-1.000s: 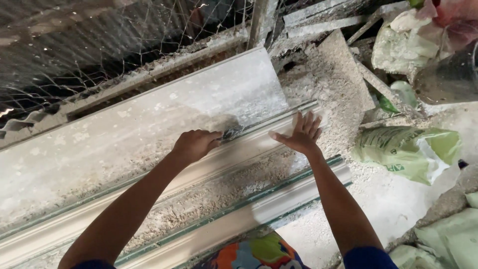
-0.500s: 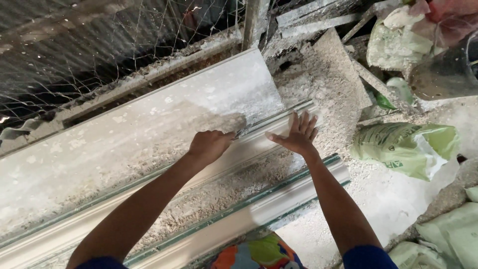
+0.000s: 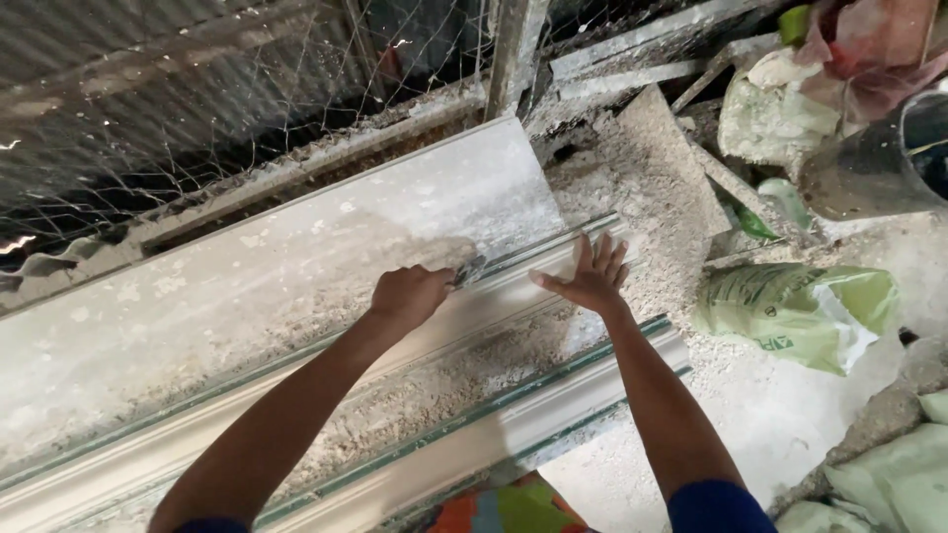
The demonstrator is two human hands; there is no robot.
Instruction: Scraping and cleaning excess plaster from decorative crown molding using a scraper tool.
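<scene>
From the head camera I look down on a long white plaster moulding (image 3: 296,286) lying slantwise across the frame, its broad curved face uppermost and dusted with crumbs. My left hand (image 3: 410,294) is closed around a small scraper (image 3: 470,268), whose blade end pokes out to the right of the knuckles and rests on the moulding's face, right where the smooth curve meets the stepped lower edge. The grip is tight and low, I judge, so the blade can be pressed flat against the surface.

My right hand (image 3: 590,279) holds nothing: the fingers are spread wide and the palm lies flat on the stepped edge near the moulding's right end, just beside the scraper. It looks placed there to steady the piece (a long casting like this would shift under a push).

Nearer to me a second moulding (image 3: 513,424) with a greenish edge runs parallel, with loose plaster debris (image 3: 434,390) filling the trough between the two. Behind the work hangs wire mesh (image 3: 247,118). To the right, on the dusty floor, lies a green sack (image 3: 790,316), and a dark round container (image 3: 874,168) stands at the far edge, both well apart from the hands.
</scene>
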